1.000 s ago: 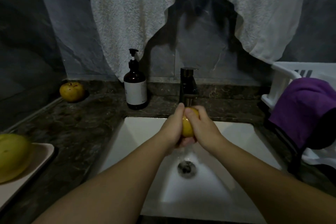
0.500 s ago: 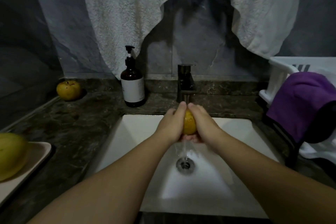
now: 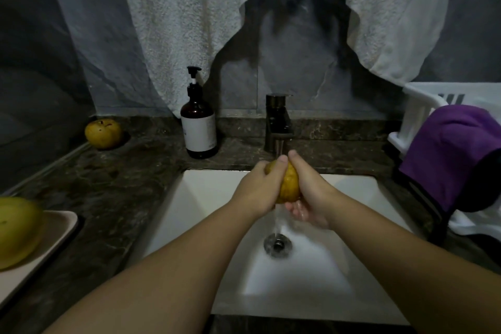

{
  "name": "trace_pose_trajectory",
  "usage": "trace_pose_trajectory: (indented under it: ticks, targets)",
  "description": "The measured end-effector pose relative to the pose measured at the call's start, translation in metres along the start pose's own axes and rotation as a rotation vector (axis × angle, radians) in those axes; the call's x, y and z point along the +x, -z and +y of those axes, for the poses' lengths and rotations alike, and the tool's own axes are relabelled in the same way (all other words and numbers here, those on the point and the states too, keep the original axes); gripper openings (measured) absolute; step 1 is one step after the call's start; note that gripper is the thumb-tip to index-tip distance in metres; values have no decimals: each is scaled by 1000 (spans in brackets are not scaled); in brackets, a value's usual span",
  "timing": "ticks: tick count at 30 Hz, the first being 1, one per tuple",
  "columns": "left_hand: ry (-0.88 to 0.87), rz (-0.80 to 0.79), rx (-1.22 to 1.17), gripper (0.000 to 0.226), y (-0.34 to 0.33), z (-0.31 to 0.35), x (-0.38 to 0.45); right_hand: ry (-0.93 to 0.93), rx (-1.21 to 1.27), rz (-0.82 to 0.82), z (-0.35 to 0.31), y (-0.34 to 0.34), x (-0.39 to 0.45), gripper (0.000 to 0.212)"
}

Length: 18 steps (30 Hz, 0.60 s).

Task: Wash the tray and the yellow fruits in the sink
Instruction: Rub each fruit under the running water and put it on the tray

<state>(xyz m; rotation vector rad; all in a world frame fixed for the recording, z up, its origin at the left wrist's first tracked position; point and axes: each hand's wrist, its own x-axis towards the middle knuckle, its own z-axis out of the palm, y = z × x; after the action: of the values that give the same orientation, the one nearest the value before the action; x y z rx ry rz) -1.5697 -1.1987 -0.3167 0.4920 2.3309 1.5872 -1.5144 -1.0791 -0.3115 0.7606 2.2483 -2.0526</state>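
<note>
Under the tap [image 3: 279, 127], both hands had turned the fruit [image 3: 288, 184]: the left hand [image 3: 260, 192] now wrapped it, the right hand [image 3: 309, 198] cupped it, probably mid-rinse. The tray [image 3: 40, 249] waited left of the tap.

grey stone wall [image 3: 298, 68] | dark marble counter [image 3: 113, 187] | dim light

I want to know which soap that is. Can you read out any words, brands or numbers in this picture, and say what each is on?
No text can be read.
Pump bottle: its white label looks blank apart from a faint mark at its left edge, too small and blurred to read.
White basket: dark slanted bars on its wall look like slots, not letters.
Tap, tray and towel: no marking shows.
</note>
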Motion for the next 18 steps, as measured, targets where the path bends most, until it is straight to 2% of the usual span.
trace_pose_trajectory:
  ticks: [3, 4, 6, 7, 10, 11, 12, 14, 15, 18]
  targets:
    - [-5, -15, -17, 65, -1, 1, -1, 108, -43, 37, -2, -1, 0, 49]
    - [2, -13, -19, 68, 0, 1, -1, 117, -38, 32, -2, -1, 1, 50]
    - [-2, -11, 25, 73, 0, 1, 0, 40, -23, -15, 0, 0, 2, 71]
    - [0, -13, 28, 73, 0, 0, 0, 29, -21, -31, 1, 1, 2, 73]
    - [95, -51, -95, 69, 0, -2, 3, 181, -78, 5, 0, -3, 3, 36]
    - [113, -50, -116, 69, 0, -3, 4, 183, -70, -7, -1, -4, 1, 30]
    - [94, -37, -80, 70, 0, -5, 7, 140, -58, -32, -1, -3, 2, 35]
    - [20, -4, 8, 65, -3, -6, 9, 12, -4, -56, 1, -2, 0, 59]
    - [6, -3, -2, 61, -3, -6, 8, 12, -18, -40, 1, -2, 1, 62]
    - [60, -49, -84, 60, -2, -2, 8, 131, -87, 14, 0, 1, 3, 44]
